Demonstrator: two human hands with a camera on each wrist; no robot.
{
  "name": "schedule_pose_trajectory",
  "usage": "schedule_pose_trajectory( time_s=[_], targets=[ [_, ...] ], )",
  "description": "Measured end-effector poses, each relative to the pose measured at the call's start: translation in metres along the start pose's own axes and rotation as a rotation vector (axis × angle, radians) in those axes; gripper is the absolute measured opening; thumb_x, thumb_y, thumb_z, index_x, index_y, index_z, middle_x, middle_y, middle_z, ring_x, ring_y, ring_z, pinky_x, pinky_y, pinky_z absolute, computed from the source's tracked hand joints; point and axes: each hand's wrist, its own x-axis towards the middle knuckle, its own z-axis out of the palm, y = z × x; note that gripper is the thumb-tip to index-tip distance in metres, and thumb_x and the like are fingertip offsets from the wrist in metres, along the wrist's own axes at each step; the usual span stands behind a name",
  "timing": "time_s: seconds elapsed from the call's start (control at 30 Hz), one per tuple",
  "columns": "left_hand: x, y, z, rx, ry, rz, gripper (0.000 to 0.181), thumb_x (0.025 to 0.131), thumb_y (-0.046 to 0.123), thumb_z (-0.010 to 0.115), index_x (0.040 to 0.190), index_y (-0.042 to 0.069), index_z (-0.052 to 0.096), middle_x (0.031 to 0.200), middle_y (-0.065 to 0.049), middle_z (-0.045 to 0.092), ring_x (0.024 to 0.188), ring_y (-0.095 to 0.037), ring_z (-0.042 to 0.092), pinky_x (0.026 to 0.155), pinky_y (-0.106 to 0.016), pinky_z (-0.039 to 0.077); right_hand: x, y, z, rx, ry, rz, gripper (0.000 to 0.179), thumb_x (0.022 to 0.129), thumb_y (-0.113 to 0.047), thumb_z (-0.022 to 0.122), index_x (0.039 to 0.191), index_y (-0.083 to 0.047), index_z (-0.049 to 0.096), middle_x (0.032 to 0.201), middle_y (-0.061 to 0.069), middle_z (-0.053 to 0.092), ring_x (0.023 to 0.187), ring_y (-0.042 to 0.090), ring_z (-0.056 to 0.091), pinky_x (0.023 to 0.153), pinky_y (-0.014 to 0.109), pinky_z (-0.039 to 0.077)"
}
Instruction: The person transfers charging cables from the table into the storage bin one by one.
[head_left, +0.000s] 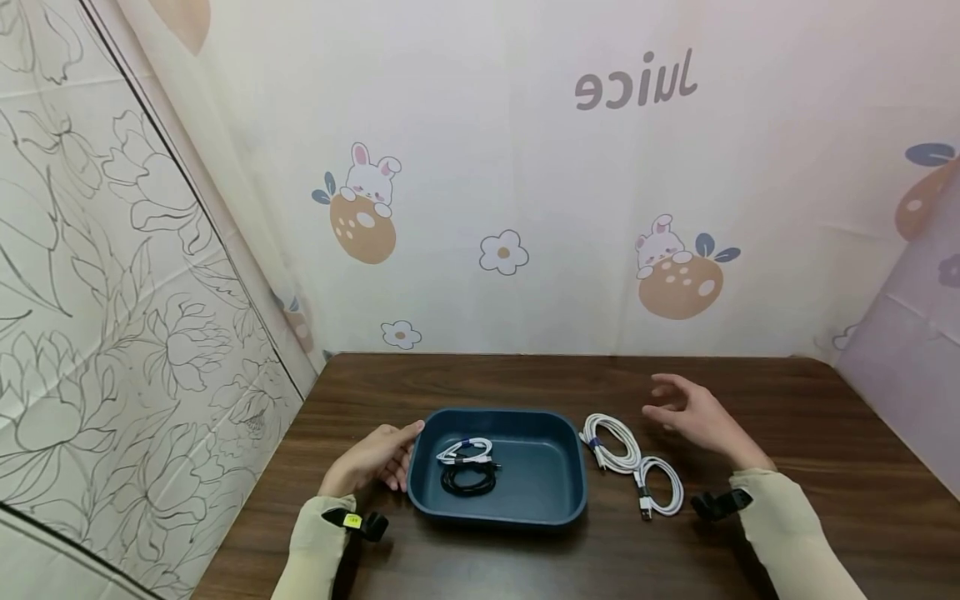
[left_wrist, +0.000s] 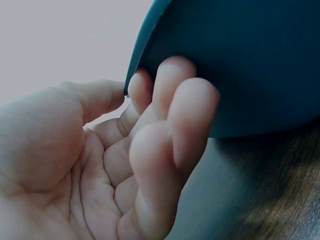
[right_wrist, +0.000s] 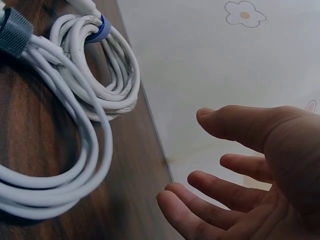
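A dark blue rectangular tray [head_left: 525, 510] sits on the table, with a coiled white cable [head_left: 474, 450] and a coiled black cable [head_left: 468, 490] in its left half. My left hand [head_left: 378, 457] pinches the tray's left rim: in the left wrist view the thumb is at the edge and the fingertips [left_wrist: 175, 70] lie against the outer wall. Right of the tray lie two coiled white cables, a larger one [head_left: 626, 458] with a blue tie and a smaller one [head_left: 678, 504] with a grey tie [right_wrist: 15, 32]. Beyond them my right hand [head_left: 701, 417] hovers with fingers spread and nothing in it.
The dark wooden table [head_left: 495, 379] runs back to a printed curtain [head_left: 502, 167] with rabbits and fruit. A flower-patterned white panel [head_left: 135, 333] stands along the left side. Both wrists wear a black strap [head_left: 723, 504].
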Motion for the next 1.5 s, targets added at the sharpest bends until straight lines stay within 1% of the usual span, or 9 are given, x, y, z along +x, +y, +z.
schedule_pose_trajectory(
  time_s=[0.1,0.23,0.33,0.5,0.8,1.07,1.13,1.27,1.5],
  targets=[
    [0.000,0.000,-0.001,-0.003,-0.002,-0.003,0.064,0.104,0.061,0.048,0.074,0.008,0.066,0.061,-0.002,0.067,0.048,-0.011,0.063,0.047,-0.024,0.053,0.001,0.000,0.003,0.042,-0.024,0.007,0.067,0.099,-0.024,0.072,0.148,0.008,0.040,0.131,0.037,0.057,0.093,0.024,0.073,0.070,0.035,0.062],
    [0.000,0.001,-0.002,-0.003,-0.004,-0.005,0.063,0.104,0.060,0.048,0.073,0.008,0.066,0.061,-0.001,0.067,0.049,-0.010,0.063,0.047,-0.024,0.053,0.002,0.000,0.008,0.068,-0.045,0.016,0.064,0.099,-0.024,0.072,0.146,0.008,0.043,0.130,0.035,0.059,0.095,0.028,0.072,0.071,0.037,0.062],
    [0.000,0.003,-0.002,0.002,-0.004,0.002,0.063,0.104,0.060,0.048,0.073,0.008,0.066,0.061,-0.002,0.067,0.049,-0.011,0.063,0.047,-0.024,0.053,0.003,0.000,0.011,0.064,-0.061,0.020,0.063,0.099,-0.024,0.071,0.145,0.009,0.044,0.129,0.034,0.060,0.096,0.029,0.072,0.071,0.036,0.062],
    [-0.001,0.003,-0.001,0.008,-0.003,0.013,0.064,0.105,0.059,0.047,0.072,0.008,0.066,0.061,-0.002,0.067,0.049,-0.011,0.063,0.047,-0.024,0.053,0.004,0.001,0.015,0.067,-0.080,0.026,0.061,0.099,-0.023,0.071,0.144,0.010,0.046,0.127,0.034,0.061,0.095,0.028,0.071,0.071,0.035,0.062],
    [-0.001,0.000,0.000,0.014,0.005,0.008,0.063,0.104,0.060,0.047,0.073,0.008,0.065,0.061,-0.002,0.066,0.048,-0.010,0.063,0.047,-0.024,0.053,0.003,0.000,0.018,0.060,-0.107,0.018,0.059,0.099,-0.023,0.071,0.142,0.011,0.048,0.125,0.032,0.062,0.093,0.024,0.069,0.070,0.033,0.061],
    [-0.001,-0.001,0.000,0.012,0.005,0.010,0.064,0.103,0.062,0.047,0.074,0.007,0.065,0.061,-0.002,0.066,0.048,-0.010,0.063,0.047,-0.024,0.053,0.003,-0.002,0.020,0.038,-0.117,0.036,0.056,0.099,-0.023,0.071,0.140,0.010,0.052,0.121,0.027,0.065,0.093,0.022,0.068,0.069,0.031,0.061],
    [-0.002,-0.001,0.000,0.014,0.006,0.012,0.065,0.103,0.062,0.047,0.074,0.007,0.065,0.061,-0.002,0.066,0.048,-0.010,0.063,0.047,-0.024,0.053,0.004,-0.002,0.021,0.042,-0.124,0.045,0.056,0.099,-0.023,0.071,0.139,0.010,0.053,0.121,0.025,0.066,0.094,0.021,0.068,0.069,0.031,0.061],
    [-0.002,0.000,0.000,0.014,0.005,0.012,0.065,0.103,0.062,0.048,0.074,0.006,0.065,0.061,-0.003,0.066,0.048,-0.011,0.063,0.047,-0.024,0.053,0.004,-0.002,0.023,0.064,-0.148,0.032,0.055,0.099,-0.022,0.070,0.138,0.012,0.052,0.120,0.026,0.066,0.096,0.023,0.069,0.070,0.031,0.061],
    [0.000,0.000,-0.001,0.015,0.002,0.011,0.064,0.103,0.062,0.048,0.075,0.007,0.065,0.062,-0.002,0.066,0.049,-0.011,0.063,0.047,-0.024,0.053,0.003,-0.002,0.028,0.076,-0.154,0.041,0.053,0.099,-0.022,0.071,0.137,0.011,0.054,0.118,0.023,0.068,0.092,0.021,0.070,0.070,0.030,0.061]
  ],
)
